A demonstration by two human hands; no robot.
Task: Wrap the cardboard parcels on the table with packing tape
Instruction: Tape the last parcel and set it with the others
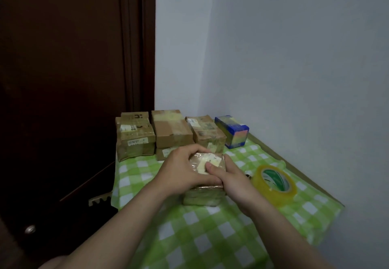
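The left hand (185,170) lies over the left half of a tape-covered cardboard parcel (210,159). Its fingers curl over the far top edge and its thumb runs along the near edge, so we read this as a firm grip. The parcel stands near the middle of the table (305,175), on a green-and-white checked cloth (210,237), with a pale label showing on its top face. The right hand (233,182) holds the parcel from the right, with the thumb pressed flat on the label and the other fingers wrapped round the right side.

Reading from the left, we note a dark wooden door (63,79) and a small gold toothed object (99,199) jutting past the cloth's left edge; we cannot tell what it is. Along the back of the table stands a row of taped boxes. These are a labelled brown box (134,138), then a plain brown box (170,130) stacked on a lower one (165,153), then a third labelled box (207,134), and finally a blue box (231,132) nearest the wall (294,58). A roll of packing tape (273,184), yellowish with a green-and-white core, lies tilted on the cloth just right of the right hand and apart from it.
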